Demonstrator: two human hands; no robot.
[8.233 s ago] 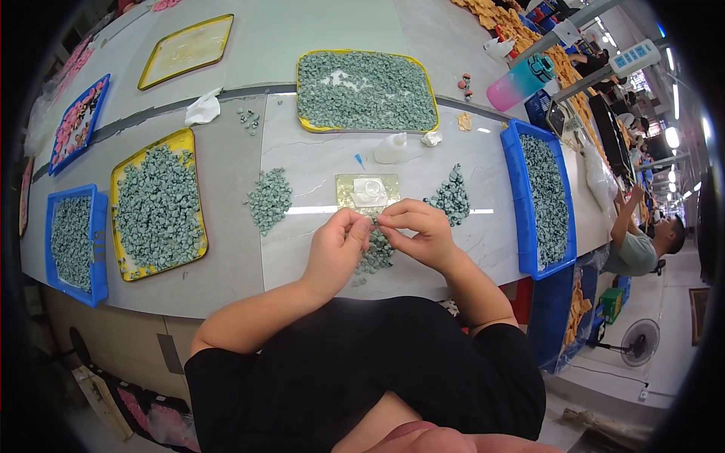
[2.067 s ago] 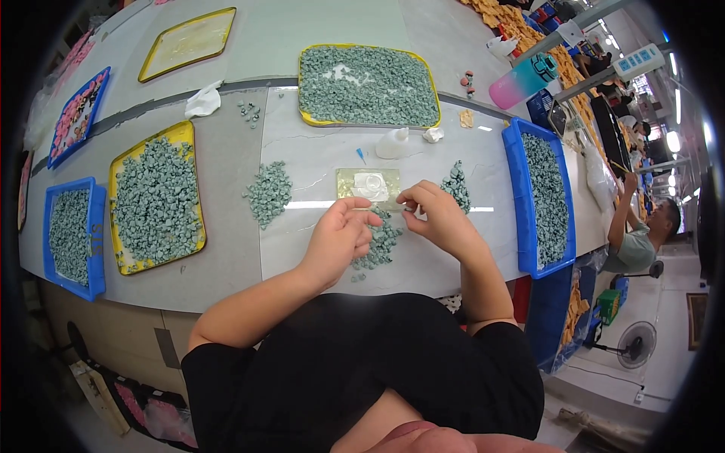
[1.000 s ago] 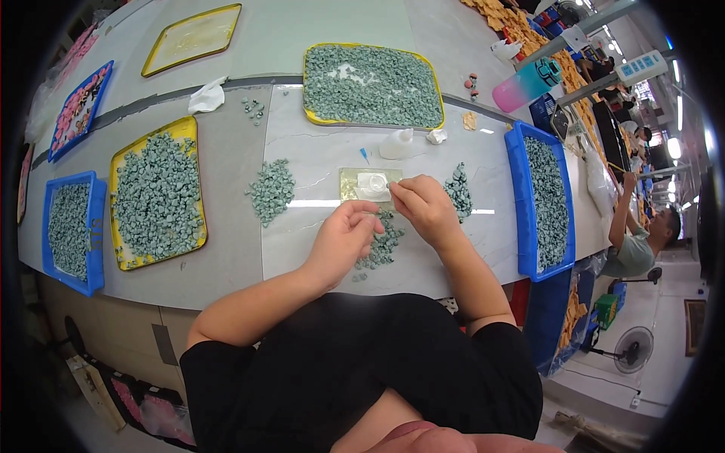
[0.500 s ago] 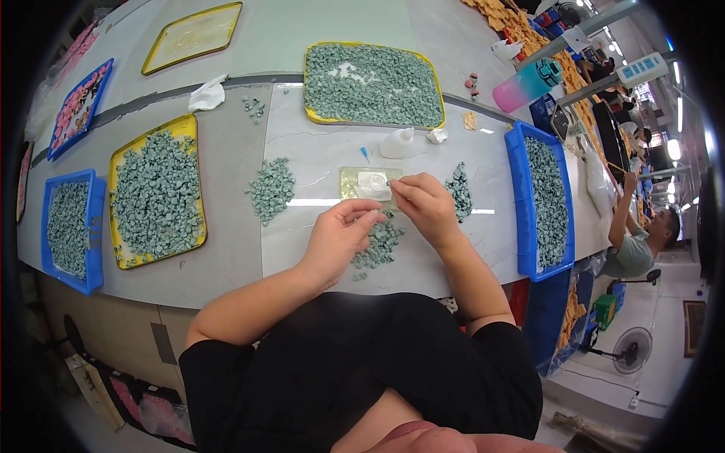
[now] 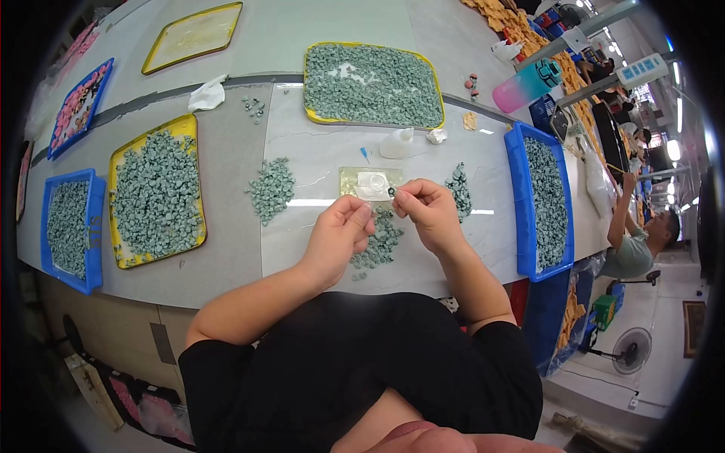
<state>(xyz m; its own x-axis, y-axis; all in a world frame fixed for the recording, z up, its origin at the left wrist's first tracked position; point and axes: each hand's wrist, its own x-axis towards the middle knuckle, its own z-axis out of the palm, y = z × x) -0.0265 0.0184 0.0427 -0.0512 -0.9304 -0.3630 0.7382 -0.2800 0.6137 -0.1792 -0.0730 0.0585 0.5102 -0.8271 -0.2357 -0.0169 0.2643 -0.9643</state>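
My right hand pinches a small dark-green piece between thumb and fingertips, over the right edge of a yellowish rectangular plate. On that plate lies a white pad with a clear round spot. My left hand is closed in a pinch just left of the right one; whatever its fingertips hold is hidden. Beneath and between both hands spreads a loose pile of small grey-green pieces. Two more such piles flank the plate, one at left and a smaller one at right.
Beyond the plate stand a white squeeze bottle, a blue nozzle tip and a yellow-rimmed tray of green pieces. Another yellow tray and a blue bin lie left; a blue bin stands right. A person works farther right.
My right hand has shifted slightly down and right, off the white pad, bringing the green piece into plainer sight. My left hand has moved slightly left, its fingers drawn closer together.
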